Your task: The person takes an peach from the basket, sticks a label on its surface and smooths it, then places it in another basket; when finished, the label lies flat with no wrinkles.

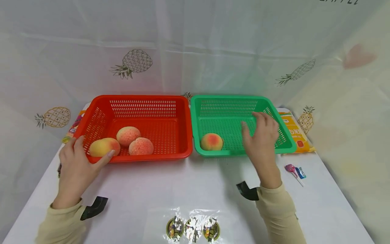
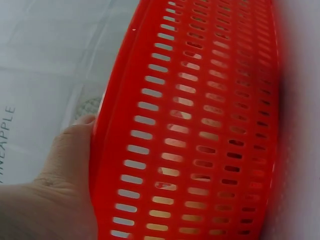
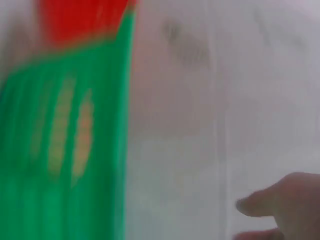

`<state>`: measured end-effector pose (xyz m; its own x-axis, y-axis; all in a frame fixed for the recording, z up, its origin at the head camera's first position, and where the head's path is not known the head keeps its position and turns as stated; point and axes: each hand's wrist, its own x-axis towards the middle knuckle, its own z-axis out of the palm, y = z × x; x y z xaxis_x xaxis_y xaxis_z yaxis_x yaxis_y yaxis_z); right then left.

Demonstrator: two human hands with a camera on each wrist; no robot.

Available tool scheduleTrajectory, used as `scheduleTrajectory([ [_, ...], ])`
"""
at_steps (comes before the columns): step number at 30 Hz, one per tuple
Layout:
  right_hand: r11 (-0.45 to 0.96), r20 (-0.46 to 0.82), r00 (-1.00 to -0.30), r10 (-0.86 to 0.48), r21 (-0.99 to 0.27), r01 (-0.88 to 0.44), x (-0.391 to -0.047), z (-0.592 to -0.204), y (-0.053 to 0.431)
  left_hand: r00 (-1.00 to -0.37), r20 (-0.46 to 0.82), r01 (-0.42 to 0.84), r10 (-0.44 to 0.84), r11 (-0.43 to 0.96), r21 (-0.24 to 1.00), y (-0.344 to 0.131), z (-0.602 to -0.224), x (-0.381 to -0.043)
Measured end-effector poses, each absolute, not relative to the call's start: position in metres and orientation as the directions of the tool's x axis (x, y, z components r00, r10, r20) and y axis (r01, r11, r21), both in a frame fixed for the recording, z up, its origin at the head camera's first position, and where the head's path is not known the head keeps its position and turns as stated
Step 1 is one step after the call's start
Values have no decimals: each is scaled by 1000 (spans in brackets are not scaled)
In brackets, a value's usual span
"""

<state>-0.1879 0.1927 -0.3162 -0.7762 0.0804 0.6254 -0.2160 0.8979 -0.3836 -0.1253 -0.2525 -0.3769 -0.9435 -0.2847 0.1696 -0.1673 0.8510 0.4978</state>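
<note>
My left hand [image 1: 74,169] is at the near left corner of the red basket [image 1: 143,158], thumb and fingers spread. Its thumb overlaps a yellow-and-pink peach [image 1: 102,147] in the head view, while the fingers are by the basket's left rim. Two pinker peaches [image 1: 128,136] lie beside that one. In the left wrist view the thumb shows at the rim of the slotted red wall [image 2: 165,135]; the other fingers are hidden. Over the right part of the green basket [image 1: 243,153] my right hand [image 1: 262,145] hovers, fingers apart and empty. One peach [image 1: 211,141] sits in that basket's near left corner.
Right of the green basket lie a yellow packet [image 1: 294,132], a lollipop [image 1: 291,169] and a small blue wrapper [image 1: 300,173]. Another colourful packet [image 1: 73,125] is partly under the red basket's left side. Clear plastic with round labels [image 1: 193,229] lies at the table's front.
</note>
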Motion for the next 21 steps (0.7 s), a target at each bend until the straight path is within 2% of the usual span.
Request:
scheduleTrajectory([
  [4, 900, 588, -794, -153, -249, -357, -189, -314, 123, -931, 184, -187, -316, 844, 503, -252, -379, -124],
  [7, 874, 487, -812, -321, -179, -453, -188, -320, 73, -923, 212, -180, -323, 845, 503, -252, -381, -122],
  [10, 832, 292, -857, -424, -250, -496, -189, -326, 30, -915, 227, -182, -333, 844, 504, -251, -384, -122],
  [14, 797, 21, -891, -453, -437, -416, -197, -337, -8, -910, 234, -185, -342, 841, 508, -249, -386, -123],
  [17, 801, -98, -887, -452, -482, -355, -207, -345, -25, -908, 237, -185, -345, 840, 510, -248, -387, -123],
  [21, 802, -190, -851, -489, -481, -353, -218, -355, -42, -905, 237, -194, -352, 840, 507, -250, -385, -122],
])
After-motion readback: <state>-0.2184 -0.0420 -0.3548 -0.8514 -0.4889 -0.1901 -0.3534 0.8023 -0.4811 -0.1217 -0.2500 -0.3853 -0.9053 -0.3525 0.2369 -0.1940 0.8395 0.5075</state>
